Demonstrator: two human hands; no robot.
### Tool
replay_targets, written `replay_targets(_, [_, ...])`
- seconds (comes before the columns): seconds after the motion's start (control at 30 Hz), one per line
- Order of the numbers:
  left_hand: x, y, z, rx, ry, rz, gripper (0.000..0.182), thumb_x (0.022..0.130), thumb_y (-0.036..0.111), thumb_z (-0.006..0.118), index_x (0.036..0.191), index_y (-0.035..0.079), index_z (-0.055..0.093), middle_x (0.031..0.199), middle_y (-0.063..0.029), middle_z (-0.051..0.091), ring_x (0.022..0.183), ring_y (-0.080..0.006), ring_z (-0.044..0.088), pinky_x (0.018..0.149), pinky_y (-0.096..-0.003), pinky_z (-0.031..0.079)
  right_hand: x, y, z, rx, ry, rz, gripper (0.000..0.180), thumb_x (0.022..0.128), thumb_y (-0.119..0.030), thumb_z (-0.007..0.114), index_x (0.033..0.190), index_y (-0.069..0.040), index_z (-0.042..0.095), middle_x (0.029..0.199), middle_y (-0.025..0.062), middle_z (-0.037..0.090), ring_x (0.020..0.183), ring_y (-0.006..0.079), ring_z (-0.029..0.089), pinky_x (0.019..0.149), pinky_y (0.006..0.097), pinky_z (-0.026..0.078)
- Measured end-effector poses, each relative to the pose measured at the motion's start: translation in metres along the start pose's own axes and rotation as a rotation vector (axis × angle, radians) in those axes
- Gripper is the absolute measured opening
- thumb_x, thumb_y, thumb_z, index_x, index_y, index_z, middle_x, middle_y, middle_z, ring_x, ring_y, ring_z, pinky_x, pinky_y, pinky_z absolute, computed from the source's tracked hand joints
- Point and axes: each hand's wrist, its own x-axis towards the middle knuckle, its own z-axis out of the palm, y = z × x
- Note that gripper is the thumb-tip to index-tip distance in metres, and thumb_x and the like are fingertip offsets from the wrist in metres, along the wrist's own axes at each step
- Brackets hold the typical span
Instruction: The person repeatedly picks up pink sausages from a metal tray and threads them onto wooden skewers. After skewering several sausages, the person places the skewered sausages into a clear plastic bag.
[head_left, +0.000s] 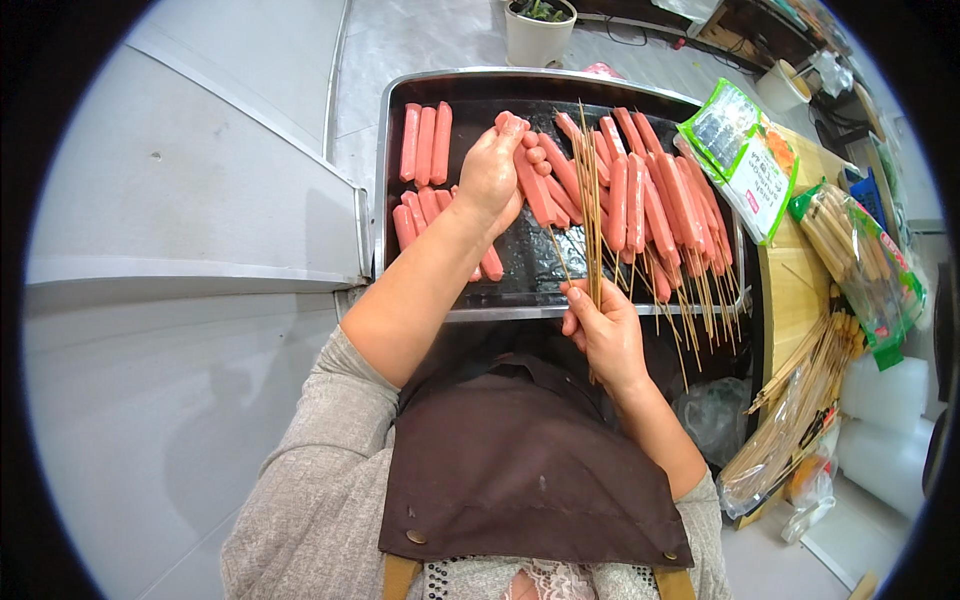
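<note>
My left hand (487, 172) is closed around a pink sausage (534, 187) above the middle of a black metal tray (517, 296). A thin stick (557, 251) runs from the sausage's lower end to the fingertips of my right hand (606, 322). That hand also grips an upright bundle of bamboo skewers (589, 202). Right of the bundle, many skewered sausages (679, 202) lie piled, their sticks jutting over the tray's near edge. Three sausages without visible sticks (425, 142) lie at the far left; others (416, 214) are partly hidden by my left forearm.
A printed sausage packet (742, 157) rests at the tray's right corner. Beyond it, a packet of sausages (859, 255) and bagged skewers (795, 412) lie by a wooden board (787, 277). A white panel (210, 165) stands left; a potted plant (538, 37) stands behind the tray.
</note>
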Motion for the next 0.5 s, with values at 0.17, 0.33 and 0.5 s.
replay_targets(0.17, [-0.018,-0.025,0.005,-0.029,-0.044,-0.054,0.014,0.106,0.022,0.05,0.102,0.009,0.052,0.085,-0.0012,0.054,0.073,-0.015,0.054,0.07,-0.0338,0.051,0.013,-0.003,0.004,0.038,0.03,-0.011,0.016,0.103,-0.019,0.058,0.106,-0.004,0.061,0.065,0.0009,0.058,0.046,0.0042,0.04,0.043,0.0196,0.029])
replay_targets(0.33, [-0.01,-0.033,-0.005,-0.007,-0.098,-0.137,0.024,0.105,0.029,0.052,0.108,0.005,0.055,0.092,-0.0073,0.062,0.08,-0.0196,0.062,0.077,-0.036,0.054,0.03,-0.008,0.005,0.047,0.063,0.026,0.016,0.103,-0.021,0.058,0.102,-0.004,0.061,0.066,0.0009,0.059,0.047,0.0035,0.04,0.043,0.0194,0.029])
replay_targets(0.5, [0.036,0.035,-0.063,2.04,0.106,0.435,0.055,0.093,0.035,0.066,0.132,-0.002,0.054,0.128,-0.0226,0.06,0.131,-0.0366,0.051,0.1,-0.0461,0.049,0.045,-0.009,-0.019,-0.26,0.2,-0.062,0.02,0.103,-0.017,0.049,0.107,-0.001,0.061,0.073,0.0051,0.066,0.056,0.0084,0.051,0.052,0.024,0.042])
